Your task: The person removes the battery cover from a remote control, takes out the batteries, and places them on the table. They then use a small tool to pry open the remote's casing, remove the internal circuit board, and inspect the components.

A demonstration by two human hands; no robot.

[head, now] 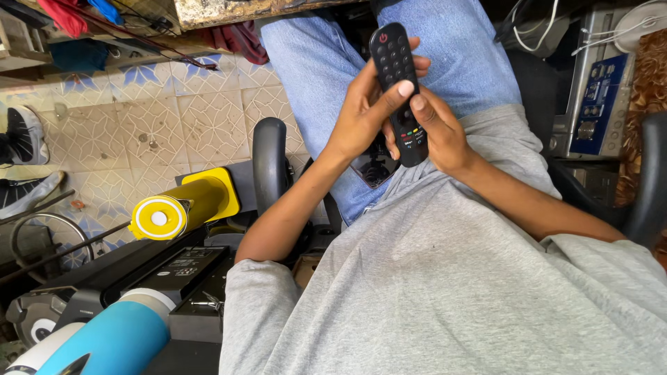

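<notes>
Closest to you is your grey shirt (445, 292), filling the lower right of the view. At the lower left lie a blue and white cylinder (104, 344) and, just beyond it, a flat black device (177, 267) with a small screw lying near its edge. A yellow cylinder (184, 206) with a white end cap rests a little farther out, next to the black armrest (269, 163) of your chair.

Above your lap you hold a black remote control (398, 90) upright in both hands. Your left hand (365, 111) wraps it from the left side, fingers curled behind it and the thumb laid across the front over the middle buttons. Your right hand (441, 132) grips the lower end from the right, fingers clenched around the edge, with the thumb resting near the row of coloured buttons. The red power button sits at the top end, pointing away from you.

Beyond the remote are your knees in blue jeans (458, 52). To the left lies the patterned tile floor (174, 118), with a black and white shoe (24, 135) at its far edge. On the right stands a grey and blue electronic unit (597, 97) with white cables above it.
</notes>
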